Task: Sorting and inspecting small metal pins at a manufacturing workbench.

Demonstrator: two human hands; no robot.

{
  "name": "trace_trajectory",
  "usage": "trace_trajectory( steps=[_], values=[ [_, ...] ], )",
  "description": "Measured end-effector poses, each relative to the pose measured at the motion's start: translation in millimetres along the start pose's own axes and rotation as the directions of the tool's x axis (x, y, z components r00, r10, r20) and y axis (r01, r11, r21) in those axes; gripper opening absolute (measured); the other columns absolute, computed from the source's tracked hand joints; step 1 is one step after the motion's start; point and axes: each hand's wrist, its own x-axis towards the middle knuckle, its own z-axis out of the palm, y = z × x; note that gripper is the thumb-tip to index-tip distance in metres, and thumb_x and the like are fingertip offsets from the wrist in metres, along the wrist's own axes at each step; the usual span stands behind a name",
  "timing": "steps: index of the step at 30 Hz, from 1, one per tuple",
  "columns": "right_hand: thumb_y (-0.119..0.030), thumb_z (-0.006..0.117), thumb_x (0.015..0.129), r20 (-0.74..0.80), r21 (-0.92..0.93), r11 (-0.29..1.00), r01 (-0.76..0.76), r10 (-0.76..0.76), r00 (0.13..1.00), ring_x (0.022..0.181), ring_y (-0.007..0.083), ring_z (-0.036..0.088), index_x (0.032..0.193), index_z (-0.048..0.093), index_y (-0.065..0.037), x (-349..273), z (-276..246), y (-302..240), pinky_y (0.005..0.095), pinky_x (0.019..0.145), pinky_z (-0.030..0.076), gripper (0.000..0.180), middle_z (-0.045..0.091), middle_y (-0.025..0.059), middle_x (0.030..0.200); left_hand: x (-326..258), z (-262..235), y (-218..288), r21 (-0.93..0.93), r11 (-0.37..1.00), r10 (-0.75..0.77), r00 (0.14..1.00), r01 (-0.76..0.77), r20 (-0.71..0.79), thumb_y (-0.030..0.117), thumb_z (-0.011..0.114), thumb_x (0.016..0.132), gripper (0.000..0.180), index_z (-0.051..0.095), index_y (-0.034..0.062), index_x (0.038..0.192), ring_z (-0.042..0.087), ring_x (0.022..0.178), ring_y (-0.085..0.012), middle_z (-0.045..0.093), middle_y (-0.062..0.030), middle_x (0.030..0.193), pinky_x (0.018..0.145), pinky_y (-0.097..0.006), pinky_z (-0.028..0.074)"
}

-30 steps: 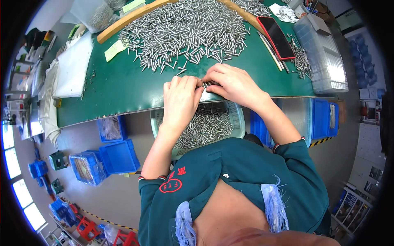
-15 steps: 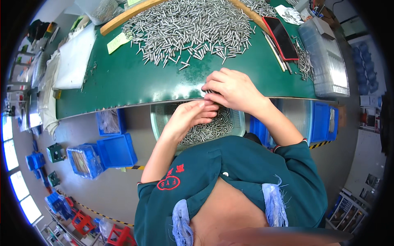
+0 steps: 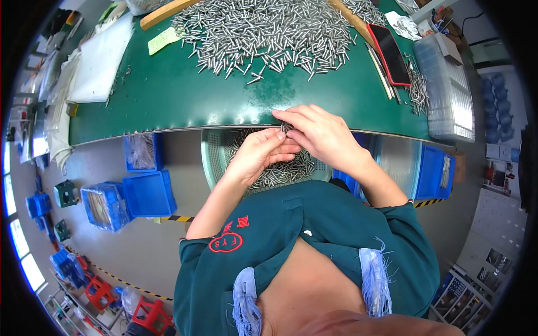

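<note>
My right hand (image 3: 323,133) is curled at the front edge of the green table, its thumb and fingers closed round a few small metal pins (image 3: 286,127). Just below and to the left, palm turned up, my left hand (image 3: 262,152) has its thumb and forefinger pinched together against the right hand's fingertips. Whatever sits in that pinch is too small and covered to make out. Under both hands, below the table edge, a pale green plastic basket (image 3: 210,163) holds many similar pins. A large heap of metal pins (image 3: 269,36) lies farther back on the table.
Wooden strips (image 3: 168,13) border the heap. To the right lie a red-edged phone (image 3: 389,55), thin sticks (image 3: 381,71), loose pins (image 3: 416,87) and stacked clear trays (image 3: 446,89). White sheets (image 3: 103,61) lie at left. Blue bins (image 3: 149,193) stand on the floor.
The whole view has shifted slightly, with the heap now higher. My right fingers have opened a little, showing the pins more clearly. Both hands remain together at the table edge.
</note>
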Motion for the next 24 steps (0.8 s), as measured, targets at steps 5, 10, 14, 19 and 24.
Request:
trace_trajectory(
  steps=[5, 10, 14, 19, 24],
  values=[
    [-0.002, 0.065, 0.084, 0.053, 0.363, 0.922, -0.135, 0.125, 0.991, 0.083, 0.0147, 0.060, 0.131, 0.059, -0.012, -2.2, -3.8, 3.5, 0.0267, 0.069, 0.051, 0.048, 0.063, 0.0038, 0.101, -9.4, 6.9, 9.3, 0.175, 0.978, 0.117, 0.993, -0.117, 0.009, 0.019, 0.051, 0.101, 0.031, 0.058, -0.0058, 0.118, 0.068, 0.097, -0.0209, 0.068, -0.0144, 0.104, 0.084, -0.031, 0.056],
    [-0.001, 0.065, 0.086, 0.071, 0.583, 0.782, -0.221, 0.221, 0.973, 0.080, 0.0060, 0.055, 0.132, 0.058, -0.010, -2.6, -7.7, -1.7, 0.0200, 0.065, 0.045, 0.047, 0.061, 0.0007, 0.098, -14.9, 11.4, 19.6, 0.295, 0.942, 0.160, 0.987, -0.159, 0.022, 0.015, 0.049, 0.101, 0.027, 0.061, -0.0041, 0.117, 0.067, 0.091, -0.0159, 0.069, -0.0102, 0.100, 0.080, -0.028, 0.054],
    [-0.003, 0.065, 0.087, 0.078, 0.637, 0.733, -0.240, 0.248, 0.966, 0.080, 0.0043, 0.054, 0.131, 0.058, -0.009, -3.1, -6.1, -1.7, 0.0184, 0.064, 0.044, 0.045, 0.060, -0.0002, 0.098, -16.6, 14.7, 20.1, 0.333, 0.919, 0.221, 0.975, -0.213, 0.013, 0.017, 0.050, 0.101, 0.028, 0.061, -0.0049, 0.116, 0.068, 0.087, -0.0170, 0.069, -0.0116, 0.096, 0.078, -0.029, 0.055],
    [-0.005, 0.065, 0.087, 0.076, 0.643, 0.729, -0.236, 0.246, 0.966, 0.078, 0.0066, 0.055, 0.130, 0.058, -0.009, -2.7, -6.0, -1.4, 0.0207, 0.065, 0.046, 0.045, 0.060, 0.0011, 0.097, -17.4, 14.4, 20.7, 0.352, 0.909, 0.230, 0.973, -0.222, 0.017, 0.015, 0.050, 0.101, 0.028, 0.060, -0.0053, 0.117, 0.067, 0.087, -0.0174, 0.069, -0.0108, 0.096, 0.079, -0.030, 0.055],
    [-0.007, 0.066, 0.086, 0.067, 0.621, 0.751, -0.227, 0.237, 0.969, 0.078, 0.0103, 0.059, 0.126, 0.061, -0.009, -0.7, -7.1, -1.6, 0.0241, 0.067, 0.049, 0.040, 0.062, 0.0031, 0.095, -17.9, 13.6, 21.1, 0.365, 0.900, 0.249, 0.968, -0.239, 0.023, 0.014, 0.051, 0.101, 0.027, 0.060, -0.0052, 0.117, 0.067, 0.088, -0.0171, 0.069, -0.0106, 0.096, 0.079, -0.029, 0.055]
  ],
)
